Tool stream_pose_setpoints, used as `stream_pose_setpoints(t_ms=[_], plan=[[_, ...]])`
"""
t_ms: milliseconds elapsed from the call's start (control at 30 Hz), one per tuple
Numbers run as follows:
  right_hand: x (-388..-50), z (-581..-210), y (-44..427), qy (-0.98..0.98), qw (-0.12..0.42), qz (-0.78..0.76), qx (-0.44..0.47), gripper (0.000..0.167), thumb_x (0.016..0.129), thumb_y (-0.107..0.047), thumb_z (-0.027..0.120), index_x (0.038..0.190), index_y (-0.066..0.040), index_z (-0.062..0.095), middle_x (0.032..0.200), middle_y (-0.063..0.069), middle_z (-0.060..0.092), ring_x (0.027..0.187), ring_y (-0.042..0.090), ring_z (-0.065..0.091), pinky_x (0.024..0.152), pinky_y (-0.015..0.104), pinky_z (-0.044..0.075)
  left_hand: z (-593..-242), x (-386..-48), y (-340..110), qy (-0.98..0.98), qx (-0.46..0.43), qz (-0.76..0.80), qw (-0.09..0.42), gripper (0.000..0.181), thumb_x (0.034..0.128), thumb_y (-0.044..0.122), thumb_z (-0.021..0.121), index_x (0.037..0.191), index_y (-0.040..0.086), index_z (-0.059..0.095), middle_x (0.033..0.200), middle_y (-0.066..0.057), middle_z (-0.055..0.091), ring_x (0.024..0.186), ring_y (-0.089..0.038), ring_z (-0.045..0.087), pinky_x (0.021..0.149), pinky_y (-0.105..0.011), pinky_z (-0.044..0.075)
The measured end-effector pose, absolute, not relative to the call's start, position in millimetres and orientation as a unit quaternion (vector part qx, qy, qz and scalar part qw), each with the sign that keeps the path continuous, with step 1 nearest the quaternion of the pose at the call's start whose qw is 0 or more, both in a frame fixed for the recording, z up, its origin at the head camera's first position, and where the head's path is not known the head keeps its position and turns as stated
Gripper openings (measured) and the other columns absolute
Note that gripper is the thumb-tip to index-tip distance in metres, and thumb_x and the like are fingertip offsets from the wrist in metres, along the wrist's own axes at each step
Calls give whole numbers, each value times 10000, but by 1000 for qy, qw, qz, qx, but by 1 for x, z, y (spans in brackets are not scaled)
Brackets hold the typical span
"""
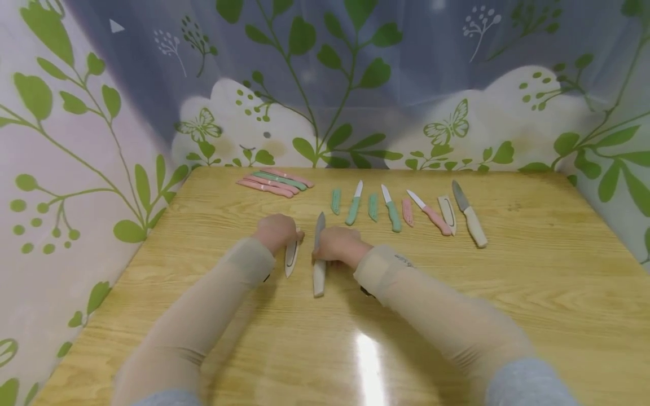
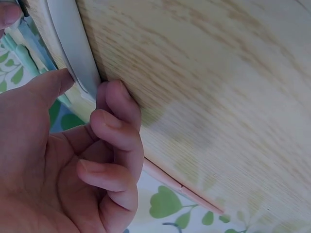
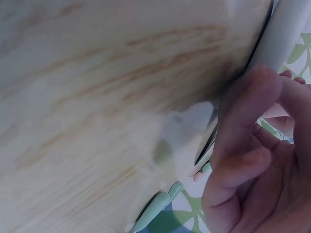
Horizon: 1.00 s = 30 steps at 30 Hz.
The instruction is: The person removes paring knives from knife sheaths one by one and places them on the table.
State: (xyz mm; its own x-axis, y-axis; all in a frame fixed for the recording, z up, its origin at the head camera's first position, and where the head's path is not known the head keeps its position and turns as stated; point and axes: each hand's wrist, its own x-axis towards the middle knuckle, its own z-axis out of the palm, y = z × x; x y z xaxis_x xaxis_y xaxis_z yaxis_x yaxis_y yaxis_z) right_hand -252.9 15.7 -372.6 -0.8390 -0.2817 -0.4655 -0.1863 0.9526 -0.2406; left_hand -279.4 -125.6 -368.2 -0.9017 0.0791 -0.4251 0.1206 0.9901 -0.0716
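My left hand (image 1: 276,232) pinches the upper end of a cream blade sheath (image 1: 291,258) between thumb and fingers. In the left wrist view the thumb is at one edge of the sheath (image 2: 77,41) and curled fingers at the other. To its right, my right hand (image 1: 339,245) grips a knife with a cream handle (image 1: 319,279) near where handle and grey blade meet. The blade points away from me, partly hidden by the fingers. In the right wrist view, fingertips are against the pale handle (image 3: 282,39). Sheath and knife are apart, roughly side by side.
Right of centre, a row holds green knives (image 1: 354,210), green sheaths (image 1: 373,207), a pink knife (image 1: 435,219), a pink sheath (image 1: 407,212), a cream sheath (image 1: 447,214) and a cream-handled knife (image 1: 474,226). Several pink and green sheathed knives (image 1: 274,184) lie together at the back left.
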Motion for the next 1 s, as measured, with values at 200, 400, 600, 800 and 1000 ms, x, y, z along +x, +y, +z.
stream_pose_setpoints(t_ms=[200,400,600,800,1000], plan=[[-257,-377,15,951,267,-105,-116,352,951,-403,588,813,-87,659,588,17,639,472,108,597,479,233,447,-366,-276,-123,975,56,-56,206,457,999,456,458,856,86,686,1036,-106,691,811,-175,570,841,-403,537],[-256,-376,17,950,261,-120,-120,345,952,-380,591,779,-90,658,599,29,652,480,117,604,529,259,459,-365,-280,-125,974,61,-59,210,532,997,530,420,787,102,655,886,-69,650,721,-159,523,738,-338,517],[-255,-374,17,950,259,-122,-128,363,957,-370,585,724,-101,653,620,25,663,521,123,623,558,263,458,-356,-291,-138,984,43,-23,170,668,1010,580,299,644,100,584,589,-7,445,509,-112,374,510,-267,329],[-257,-376,16,950,263,-117,-124,364,947,-385,598,719,-107,655,607,16,656,515,118,622,495,238,458,-355,-313,-161,986,9,82,148,822,998,618,244,1299,-91,532,1239,-300,585,1200,-440,536,1027,-539,409],[-255,-378,15,949,261,-124,-127,348,945,-376,603,735,-102,645,603,15,647,505,116,611,461,224,449,-358,-337,-172,956,-81,199,200,936,980,656,186,1484,-36,-192,1528,-302,-245,1416,-522,-130,1147,-639,-11]])
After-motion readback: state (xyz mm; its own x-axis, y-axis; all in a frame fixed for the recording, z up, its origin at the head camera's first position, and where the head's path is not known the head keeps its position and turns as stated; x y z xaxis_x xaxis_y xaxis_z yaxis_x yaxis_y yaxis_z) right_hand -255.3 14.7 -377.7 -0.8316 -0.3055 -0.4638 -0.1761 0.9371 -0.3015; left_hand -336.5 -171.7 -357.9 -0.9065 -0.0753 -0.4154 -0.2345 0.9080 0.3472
